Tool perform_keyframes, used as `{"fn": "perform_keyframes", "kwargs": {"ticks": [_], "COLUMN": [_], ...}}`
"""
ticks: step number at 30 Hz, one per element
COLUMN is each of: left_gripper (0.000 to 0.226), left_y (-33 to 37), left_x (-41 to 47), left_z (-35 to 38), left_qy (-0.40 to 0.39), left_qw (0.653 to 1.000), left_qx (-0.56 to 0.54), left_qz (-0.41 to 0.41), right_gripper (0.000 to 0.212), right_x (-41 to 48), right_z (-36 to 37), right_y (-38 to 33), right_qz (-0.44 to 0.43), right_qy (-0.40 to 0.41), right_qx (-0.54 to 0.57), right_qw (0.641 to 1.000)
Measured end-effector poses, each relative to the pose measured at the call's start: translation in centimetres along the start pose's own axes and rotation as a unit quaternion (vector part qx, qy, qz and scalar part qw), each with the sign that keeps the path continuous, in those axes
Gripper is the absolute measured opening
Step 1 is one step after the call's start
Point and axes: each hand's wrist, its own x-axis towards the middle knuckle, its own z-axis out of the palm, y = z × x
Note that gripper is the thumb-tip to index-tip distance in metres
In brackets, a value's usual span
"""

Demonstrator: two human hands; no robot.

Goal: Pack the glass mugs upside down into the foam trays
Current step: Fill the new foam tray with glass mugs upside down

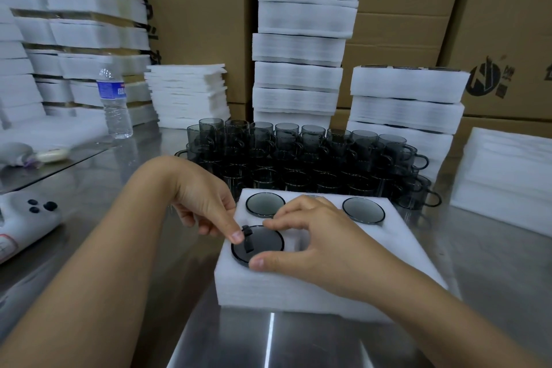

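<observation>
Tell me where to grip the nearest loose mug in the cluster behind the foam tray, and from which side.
Probably by the handle of the rightmost front mug, coming from the right. Its loop sticks out rightward into open table space, while other mugs crowd its left and back, and the foam tray blocks the front. A grip around the body would likely bump its neighbours.

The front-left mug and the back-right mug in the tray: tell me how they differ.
The front-left mug sits in the near row of the foam tray; the back-right mug sits in the far row. Both hands, left hand and right hand, touch the front-left mug; the back-right mug is untouched. Both are dark glass, base up.
</observation>
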Motion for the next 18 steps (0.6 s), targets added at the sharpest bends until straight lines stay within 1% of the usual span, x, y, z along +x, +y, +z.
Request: {"fn": "perform_keyframes", "kwargs": {"ticks": [5, 8, 11, 12, 14, 16, 18], "left_gripper": [0.042, 0.045, 0.043, 0.043, 0.043, 0.042, 0.032], "left_y": [0.0, -0.3, -0.9, -1.1, -1.4, -1.5, -1.5], "left_x": [0.1, 0.2, 0.0, 0.0, 0.1, 0.9, 2.0], "left_z": [-0.2, -0.1, 0.0, -0.1, -0.5, -0.9, -1.0], "left_qy": [-0.001, 0.003, 0.051, 0.087, 0.199, 0.333, 0.440], "left_qw": [1.000, 1.000, 0.995, 0.989, 0.963, 0.919, 0.876], "left_qx": [-0.004, -0.014, -0.055, -0.085, -0.153, -0.189, -0.181], "left_qz": [0.005, 0.017, 0.061, 0.080, 0.102, 0.099, 0.087], "right_gripper": [0.065, 0.065, 0.061, 0.061, 0.060, 0.059, 0.056], "right_x": [0.2, 0.1, 0.1, 0.1, 0.2, 0.3, 0.3], "right_z": [-0.1, -0.3, -0.6, -0.7, -1.0, -1.2, -1.3], "right_y": [0.1, 0.5, 1.2, 1.4, 1.8, 2.2, 2.5], "right_qz": [-0.002, -0.013, -0.030, -0.034, -0.046, -0.060, -0.072], "right_qy": [-0.001, -0.013, -0.032, -0.038, -0.048, -0.056, -0.058], "right_qx": [-0.026, -0.031, -0.019, -0.017, -0.016, -0.020, -0.026], "right_qw": [1.000, 0.999, 0.999, 0.999, 0.998, 0.996, 0.995]}}
